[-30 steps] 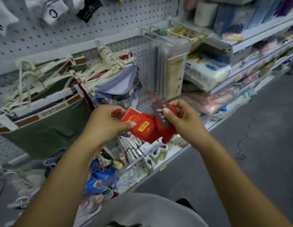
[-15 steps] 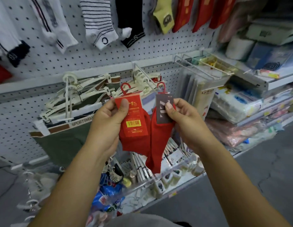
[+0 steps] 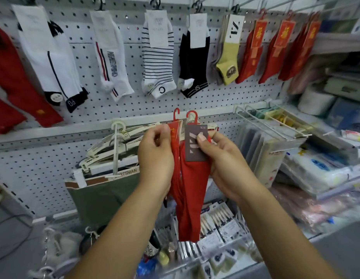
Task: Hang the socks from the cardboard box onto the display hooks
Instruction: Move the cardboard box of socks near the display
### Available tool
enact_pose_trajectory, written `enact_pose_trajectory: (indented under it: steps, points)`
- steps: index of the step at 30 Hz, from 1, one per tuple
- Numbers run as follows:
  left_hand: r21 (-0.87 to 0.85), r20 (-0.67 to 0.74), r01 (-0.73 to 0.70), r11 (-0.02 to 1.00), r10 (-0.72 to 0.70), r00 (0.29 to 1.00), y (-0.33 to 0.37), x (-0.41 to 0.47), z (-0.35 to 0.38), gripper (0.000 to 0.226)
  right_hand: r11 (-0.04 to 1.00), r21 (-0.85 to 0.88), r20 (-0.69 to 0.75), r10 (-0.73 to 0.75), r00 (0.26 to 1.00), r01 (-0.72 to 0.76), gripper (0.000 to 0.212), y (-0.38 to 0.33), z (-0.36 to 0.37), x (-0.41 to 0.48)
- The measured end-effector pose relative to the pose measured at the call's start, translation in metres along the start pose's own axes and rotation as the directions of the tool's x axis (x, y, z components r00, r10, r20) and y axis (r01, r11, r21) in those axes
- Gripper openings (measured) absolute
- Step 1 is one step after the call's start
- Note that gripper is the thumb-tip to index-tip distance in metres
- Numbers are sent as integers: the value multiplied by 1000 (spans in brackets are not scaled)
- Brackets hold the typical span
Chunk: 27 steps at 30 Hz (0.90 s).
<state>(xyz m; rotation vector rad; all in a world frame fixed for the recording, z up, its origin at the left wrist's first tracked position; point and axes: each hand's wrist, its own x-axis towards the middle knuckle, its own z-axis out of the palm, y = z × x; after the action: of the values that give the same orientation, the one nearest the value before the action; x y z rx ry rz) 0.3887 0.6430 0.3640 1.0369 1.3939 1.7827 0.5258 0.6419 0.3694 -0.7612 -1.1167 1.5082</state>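
I hold two pairs of red socks up in front of the pegboard. My left hand pinches the red-labelled pair at its card, seen edge-on. My right hand grips the pair with the grey label, which hangs down long. Both red plastic hangers stick up above my fingers. Display hooks run along the top of the board, each carrying socks. Red socks with red-gold cards hang at the upper right. No cardboard box is in view.
White, striped, black and yellow socks hang in a row above. Below my hands are cream hangers with green underwear and a shelf tray of small carded goods. A wire rack juts out at right, beside shelves of packaged goods.
Both hands have lifted the two sock pairs higher toward the pegboard. The left-hand pair turned edge-on and the view tilted up, showing the top row of hooks.
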Motion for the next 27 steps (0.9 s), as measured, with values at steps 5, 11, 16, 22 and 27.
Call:
enact_pose_trajectory:
  steps: [5,11,16,22,27]
  points:
    - [-217,239,316,924,-264,934,11,-6,11,72,1000,0,-50,3,999,-3,36,4,2,2]
    - [-205,316,253,946,-181,931,13,-7,28,33,998,19,-109,-55,993,57,13,-14,-21,-3]
    - [-186,359,179,966,-103,928,21,9,35,37,979,-102,-237,-196,952,176,23,-37,-48,-4]
    - [-188,365,129,974,-52,930,44,27,57,25,901,-290,-242,-395,886,323,14,-70,-71,17]
    - [-172,374,117,978,-46,926,59,39,97,33,885,-304,-249,-432,867,354,26,-102,-102,37]
